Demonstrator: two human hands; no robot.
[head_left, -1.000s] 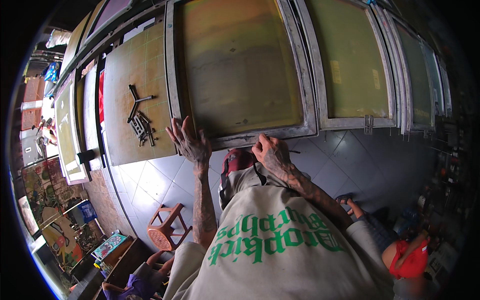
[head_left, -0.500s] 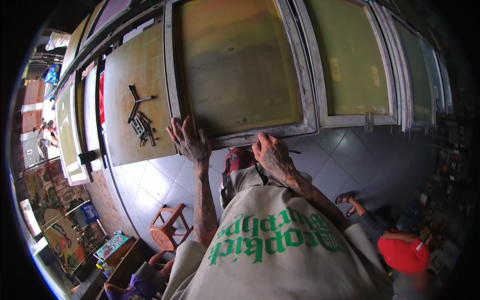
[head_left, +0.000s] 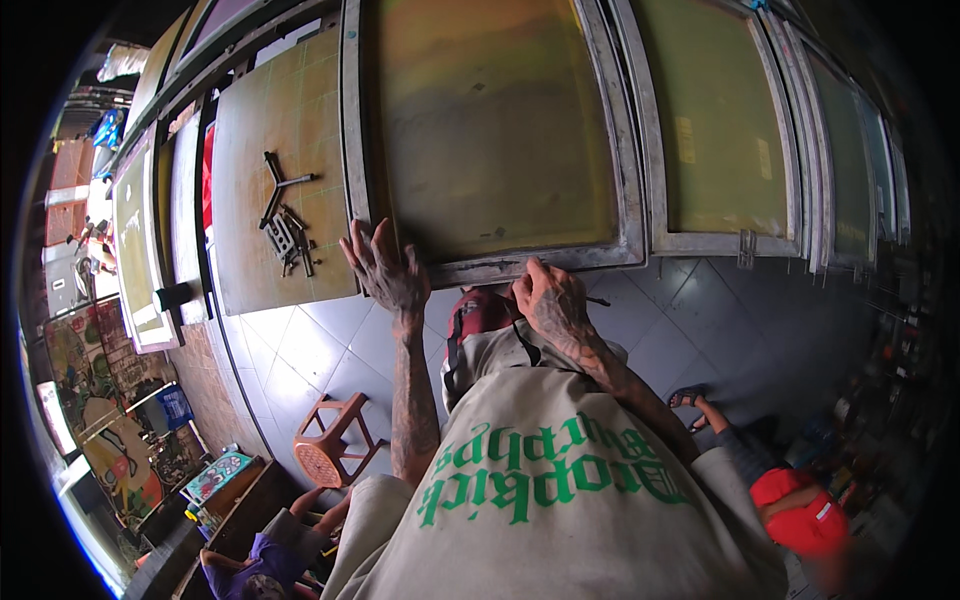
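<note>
A large screen-printing frame (head_left: 624,150), grey-rimmed with olive-yellow mesh, lies in front of me. At its near left corner rests my left hand (head_left: 392,274), open with fingers spread. My right hand (head_left: 552,303) is closed at the middle of the near edge, fingertips pinched against the rim or just under it. What it holds, if anything, is hidden. A thin dark rod end (head_left: 598,301) sticks out beyond that hand. Left of the frame, a board (head_left: 240,190) carries a three-armed wrench (head_left: 275,190) and a metal block with several bolts (head_left: 285,240).
More screen frames (head_left: 728,243) stand in a row to the right, and another frame (head_left: 140,260) is at the left. A brown plastic stool (head_left: 330,440) stands on the tiled floor. One person in purple (head_left: 255,565) is at lower left, another in red (head_left: 800,512) at lower right.
The view has shifted a little, so the frame and board sit slightly further right and higher. Both hands keep nearly the same places along the frame's near edge.
</note>
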